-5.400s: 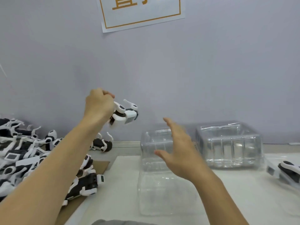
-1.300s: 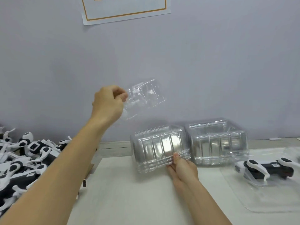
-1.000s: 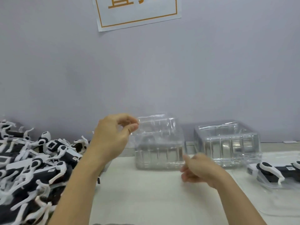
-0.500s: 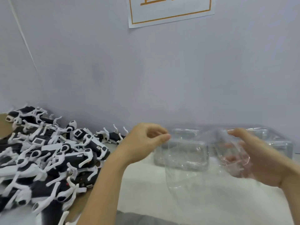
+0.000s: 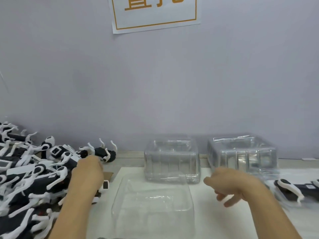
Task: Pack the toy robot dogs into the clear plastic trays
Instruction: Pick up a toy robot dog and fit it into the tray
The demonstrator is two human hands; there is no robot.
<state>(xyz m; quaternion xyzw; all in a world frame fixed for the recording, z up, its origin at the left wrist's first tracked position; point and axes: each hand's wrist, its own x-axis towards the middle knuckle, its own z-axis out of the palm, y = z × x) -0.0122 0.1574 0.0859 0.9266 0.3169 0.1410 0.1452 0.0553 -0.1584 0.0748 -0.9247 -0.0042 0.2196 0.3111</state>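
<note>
An empty clear plastic tray [image 5: 153, 202] lies flat on the white mat, between my two arms. A pile of black-and-white toy robot dogs [image 5: 34, 173] covers the table's left side. My left hand [image 5: 87, 171] reaches over the pile's right edge with its back to the camera; its fingers are hidden, so any hold on a dog is not visible. My right hand [image 5: 231, 183] hovers just right of the tray, fingers loosely curled and holding nothing. Another toy dog [image 5: 291, 188] lies in a clear tray at the far right.
Two stacks of clear trays [image 5: 172, 161] [image 5: 241, 152] stand side by side at the back against the grey wall. A white mat [image 5: 207, 213] covers the work area. A paper sign [image 5: 155, 12] hangs on the wall above.
Both hands have let go of the clear tray, which now lies on the mat. My left hand has moved left to the dog pile; my right hand has dropped lower, right of the tray.
</note>
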